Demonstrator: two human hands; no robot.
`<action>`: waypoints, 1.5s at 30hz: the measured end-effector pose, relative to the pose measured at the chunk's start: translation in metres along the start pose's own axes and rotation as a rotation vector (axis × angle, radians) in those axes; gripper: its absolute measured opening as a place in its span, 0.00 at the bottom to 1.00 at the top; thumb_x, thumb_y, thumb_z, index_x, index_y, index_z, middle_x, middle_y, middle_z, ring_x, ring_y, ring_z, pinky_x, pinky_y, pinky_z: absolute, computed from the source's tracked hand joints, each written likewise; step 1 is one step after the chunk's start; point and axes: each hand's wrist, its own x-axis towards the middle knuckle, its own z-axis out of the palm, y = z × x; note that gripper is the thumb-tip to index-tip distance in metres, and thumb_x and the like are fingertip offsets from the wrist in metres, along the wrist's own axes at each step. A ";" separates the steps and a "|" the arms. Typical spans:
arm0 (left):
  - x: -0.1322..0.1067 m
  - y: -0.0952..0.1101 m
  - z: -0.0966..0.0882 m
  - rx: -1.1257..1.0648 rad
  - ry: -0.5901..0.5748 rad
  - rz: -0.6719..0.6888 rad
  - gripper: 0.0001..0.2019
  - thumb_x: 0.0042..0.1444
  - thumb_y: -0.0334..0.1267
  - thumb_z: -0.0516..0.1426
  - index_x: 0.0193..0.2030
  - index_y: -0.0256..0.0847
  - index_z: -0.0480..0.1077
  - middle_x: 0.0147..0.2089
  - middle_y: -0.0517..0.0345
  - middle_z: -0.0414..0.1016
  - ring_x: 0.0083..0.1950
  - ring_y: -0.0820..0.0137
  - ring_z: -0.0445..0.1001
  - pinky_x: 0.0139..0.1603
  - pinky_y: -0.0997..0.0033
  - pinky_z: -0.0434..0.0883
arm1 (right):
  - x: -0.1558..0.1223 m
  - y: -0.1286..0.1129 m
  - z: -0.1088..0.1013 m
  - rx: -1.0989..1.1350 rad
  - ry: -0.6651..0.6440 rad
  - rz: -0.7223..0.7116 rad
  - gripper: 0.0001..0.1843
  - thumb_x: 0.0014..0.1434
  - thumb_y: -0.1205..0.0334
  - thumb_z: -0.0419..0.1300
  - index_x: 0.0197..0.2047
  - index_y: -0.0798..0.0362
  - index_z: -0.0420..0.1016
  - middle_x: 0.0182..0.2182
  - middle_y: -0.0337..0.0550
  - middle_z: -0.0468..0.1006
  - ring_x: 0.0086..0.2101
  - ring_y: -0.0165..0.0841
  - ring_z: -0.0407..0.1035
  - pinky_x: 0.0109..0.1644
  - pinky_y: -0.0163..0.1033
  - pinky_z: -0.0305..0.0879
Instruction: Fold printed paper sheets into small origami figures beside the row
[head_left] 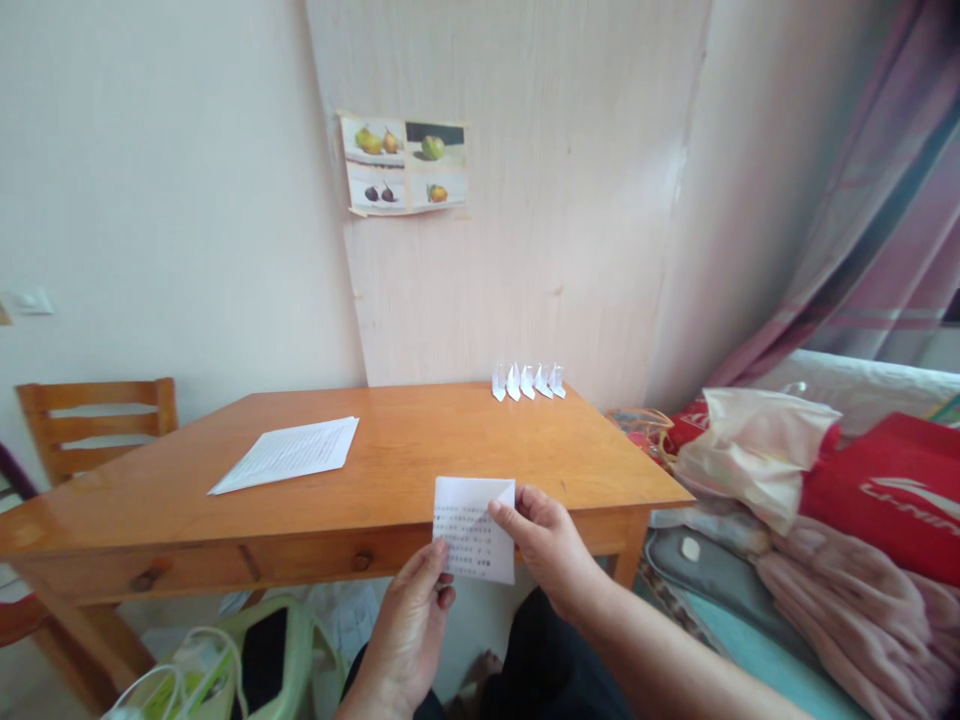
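Observation:
A small folded square of printed paper (pixel 472 530) is held up in front of the table's near edge. My left hand (pixel 416 610) pinches its lower left side between thumb and fingers. At its upper right corner my right hand (pixel 551 545) grips the paper, thumb on the front face and fingers behind. Lines of dark print cover the side facing me, and a diagonal fold edge shows at the top right. Several small folded paper figures (pixel 528 382) stand in a row at the table's far right edge. To the left lies a stack of printed sheets (pixel 289 455).
The wooden table (pixel 420 430) has drawers with round knobs (pixel 362 562) just beyond my hands. A wooden chair (pixel 101 425) is at the left. Below stands a green bin (pixel 277 655) with cables. Bags (pixel 765 440) and clothes (pixel 870 570) lie at the right.

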 end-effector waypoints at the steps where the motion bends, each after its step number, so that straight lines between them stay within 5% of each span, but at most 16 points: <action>1: -0.001 0.000 0.000 0.016 -0.018 0.003 0.17 0.44 0.46 0.73 0.36 0.39 0.79 0.36 0.60 0.76 0.32 0.77 0.67 0.29 0.76 0.61 | 0.000 -0.001 0.000 -0.006 0.005 -0.006 0.21 0.56 0.44 0.67 0.41 0.54 0.77 0.35 0.44 0.80 0.37 0.39 0.74 0.43 0.44 0.70; 13: -0.005 -0.001 0.001 0.200 -0.158 -0.001 0.15 0.49 0.45 0.70 0.39 0.38 0.80 0.38 0.54 0.77 0.34 0.74 0.64 0.31 0.76 0.60 | -0.003 -0.007 -0.004 -0.010 0.065 0.042 0.20 0.55 0.43 0.67 0.35 0.53 0.74 0.28 0.40 0.77 0.28 0.34 0.69 0.34 0.39 0.65; 18: -0.004 -0.003 -0.002 0.329 -0.163 0.060 0.15 0.51 0.47 0.68 0.37 0.37 0.79 0.32 0.56 0.74 0.33 0.72 0.64 0.33 0.75 0.59 | -0.004 -0.012 -0.005 0.030 0.055 0.065 0.21 0.54 0.43 0.68 0.34 0.53 0.73 0.27 0.40 0.77 0.27 0.33 0.69 0.33 0.38 0.64; 27: -0.017 0.007 0.015 0.379 -0.228 0.091 0.16 0.55 0.48 0.66 0.44 0.40 0.79 0.35 0.55 0.79 0.31 0.71 0.65 0.38 0.71 0.62 | -0.001 -0.011 -0.011 0.007 0.060 0.105 0.23 0.52 0.40 0.68 0.33 0.52 0.73 0.25 0.39 0.76 0.25 0.33 0.67 0.30 0.38 0.63; 39: -0.014 0.011 0.013 0.467 -0.288 0.098 0.12 0.55 0.45 0.66 0.35 0.37 0.77 0.32 0.56 0.76 0.36 0.69 0.68 0.42 0.71 0.64 | 0.006 -0.011 -0.022 0.052 0.067 0.139 0.20 0.52 0.44 0.69 0.33 0.51 0.73 0.24 0.37 0.76 0.23 0.31 0.65 0.29 0.37 0.59; 45: -0.013 0.013 0.013 0.491 -0.312 0.117 0.11 0.58 0.45 0.64 0.38 0.38 0.77 0.33 0.55 0.77 0.39 0.67 0.71 0.45 0.70 0.66 | 0.007 -0.009 -0.024 0.090 0.075 0.152 0.19 0.52 0.46 0.69 0.33 0.53 0.72 0.24 0.38 0.75 0.24 0.31 0.66 0.30 0.37 0.60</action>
